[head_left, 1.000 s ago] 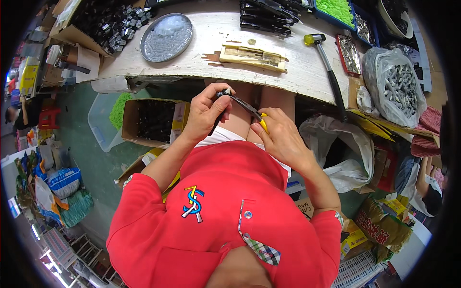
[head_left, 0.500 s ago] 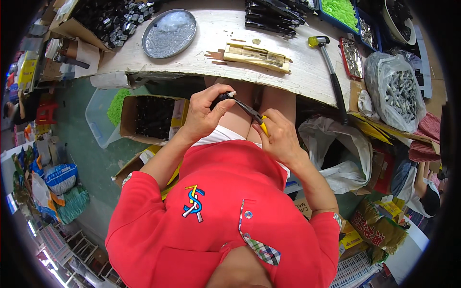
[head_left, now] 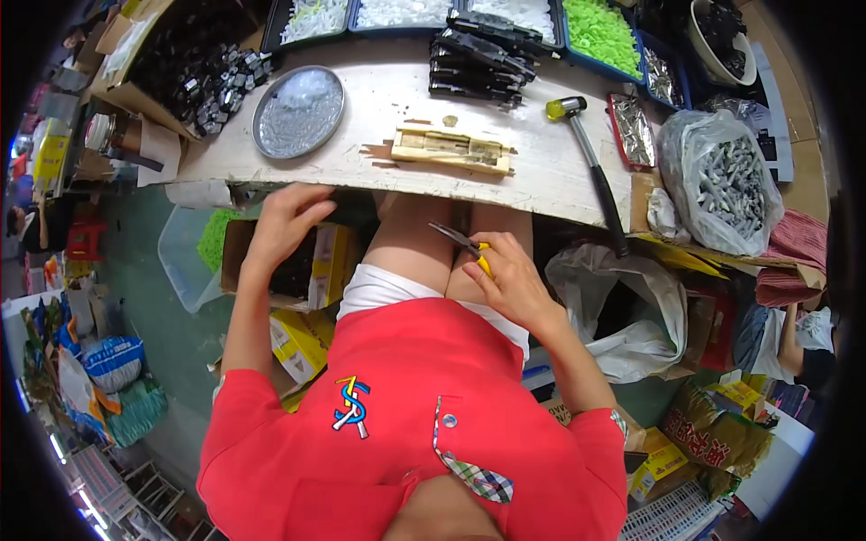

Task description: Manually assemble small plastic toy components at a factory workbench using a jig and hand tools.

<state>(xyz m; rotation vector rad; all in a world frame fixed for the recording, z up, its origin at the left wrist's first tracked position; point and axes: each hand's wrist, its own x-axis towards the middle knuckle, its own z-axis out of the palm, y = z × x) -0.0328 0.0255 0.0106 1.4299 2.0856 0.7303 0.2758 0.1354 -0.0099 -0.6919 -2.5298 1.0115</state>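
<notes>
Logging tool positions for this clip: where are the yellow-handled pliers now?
In the head view, the yellow-handled pliers are in the right hand, just right of centre, over the thighs, near the workbench's front edge.

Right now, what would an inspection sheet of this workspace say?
Surface: white worktable, front edge scuffed.
Job's things: yellow-handled pliers; cardboard box.
Clutter: hammer, pale block and stacked black parts on the worktable.
Hands: right hand grips the pliers; left hand over or beside the box, nothing visibly held.
Cables: nothing seen.
Surroundings: green floor; white bag right of the person's legs.
</notes>
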